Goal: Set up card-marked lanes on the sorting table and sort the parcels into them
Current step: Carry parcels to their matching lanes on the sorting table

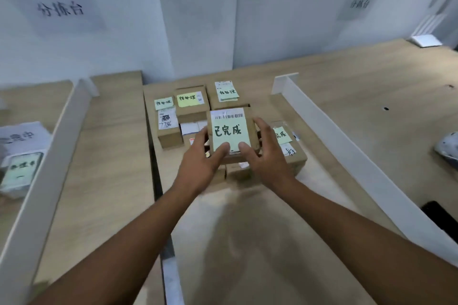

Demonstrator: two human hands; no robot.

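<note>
Parcel (229, 131): green-noted, middle of desk (247, 230), over the pile (295, 158), possibly lifted.
Left hand (200, 158): clasps its 9 o'clock edge.
Right hand (265, 156): clasps 3 o'clock edge, balancing it for a lane.

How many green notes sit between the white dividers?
5 notes: three along the back row, one on the held box, one to its right; others may hide beneath.

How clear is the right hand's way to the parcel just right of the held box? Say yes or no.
Likely yes, once freed: the right hand, with the left hand, grips the held box, and the parcel lies right beside it, its top in plain view, nothing between.
</note>
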